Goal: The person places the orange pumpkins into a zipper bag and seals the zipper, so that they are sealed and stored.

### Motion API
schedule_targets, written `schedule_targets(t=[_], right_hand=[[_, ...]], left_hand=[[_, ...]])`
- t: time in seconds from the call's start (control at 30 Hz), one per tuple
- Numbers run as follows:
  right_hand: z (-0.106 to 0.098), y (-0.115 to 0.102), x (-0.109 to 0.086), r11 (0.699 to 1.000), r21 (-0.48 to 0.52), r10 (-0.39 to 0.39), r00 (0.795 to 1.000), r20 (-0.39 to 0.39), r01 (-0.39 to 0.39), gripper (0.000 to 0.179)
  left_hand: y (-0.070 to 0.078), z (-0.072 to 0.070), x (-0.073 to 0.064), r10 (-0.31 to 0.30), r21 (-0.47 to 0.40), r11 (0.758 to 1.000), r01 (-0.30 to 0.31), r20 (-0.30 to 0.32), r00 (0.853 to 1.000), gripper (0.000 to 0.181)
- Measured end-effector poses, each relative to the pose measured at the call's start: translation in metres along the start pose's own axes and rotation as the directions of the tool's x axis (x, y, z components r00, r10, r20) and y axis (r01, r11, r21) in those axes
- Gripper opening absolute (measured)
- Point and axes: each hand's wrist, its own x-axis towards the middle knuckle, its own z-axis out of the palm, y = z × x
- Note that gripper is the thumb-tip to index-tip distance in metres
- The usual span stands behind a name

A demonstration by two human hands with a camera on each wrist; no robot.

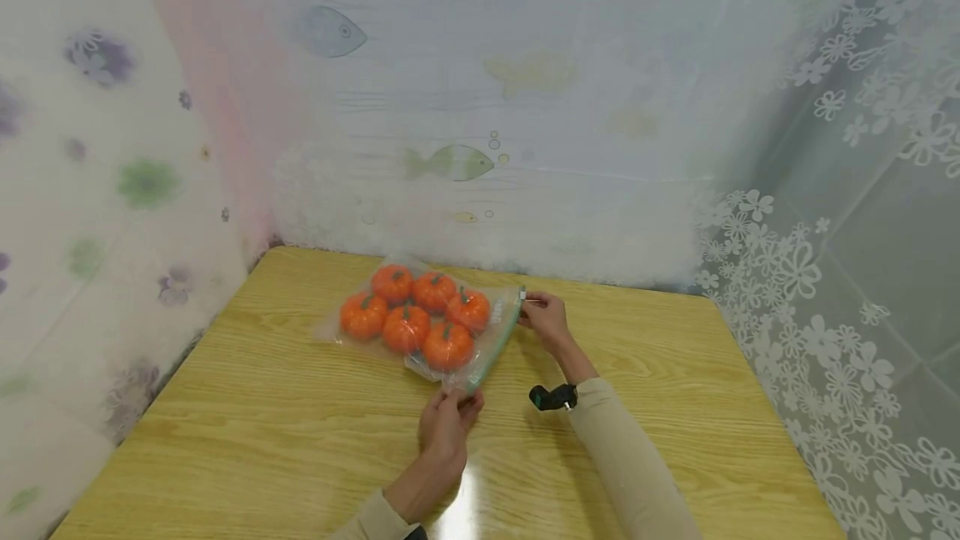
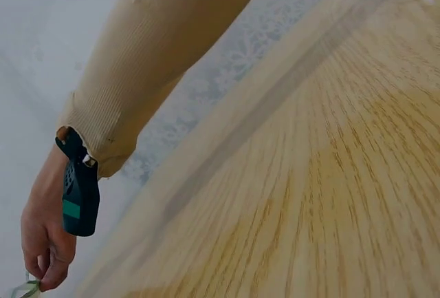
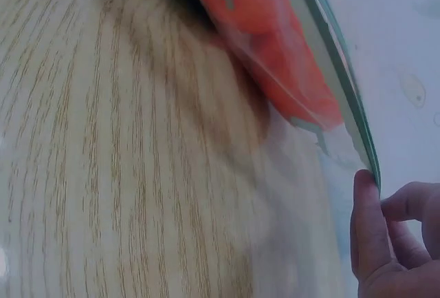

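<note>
A clear zip bag [image 1: 498,315] holds several small orange pumpkins [image 1: 406,328] with dark green stems. Its green zip strip [image 1: 495,352] runs along the right side, with a small white slider at the far end. My right hand [image 1: 550,320] pinches that far end between thumb and fingers; the right wrist view shows the fingers [image 3: 371,226] on the strip. Down at the near corner, my left hand [image 1: 444,430] pinches the bag's edge. The left wrist view shows my right hand [image 2: 47,246] but not the left one.
The bag is over a wood-grain table [image 1: 300,448], towards its back. Printed curtains [image 1: 480,107] with fish and flowers hang behind and on both sides. A black wrist device [image 1: 552,397] sits on the right wrist.
</note>
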Motion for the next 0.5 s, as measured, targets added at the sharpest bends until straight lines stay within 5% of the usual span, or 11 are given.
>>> schedule_targets(t=[0.13, 0.27, 0.5], right_hand=[[-0.002, 0.0003, 0.0002, 1.0, 0.001, 0.011, 1.0, 0.014, -0.011, 0.033], [-0.0024, 0.0006, 0.0012, 1.0, -0.001, 0.023, 0.999, 0.044, -0.023, 0.036], [-0.0013, -0.0019, 0.0032, 0.999, -0.017, 0.04, 0.999, 0.026, -0.04, 0.038]], left_hand=[[0.0005, -0.0019, 0.0018, -0.029, 0.009, 1.0, 0.03, -0.032, 0.999, 0.021], [0.0032, -0.0024, 0.0031, 0.052, 0.044, 0.998, -0.049, -0.072, 0.996, 0.024], [0.0064, -0.0055, 0.0016, 0.103, 0.1, 0.989, -0.104, 0.022, 0.994, 0.027]])
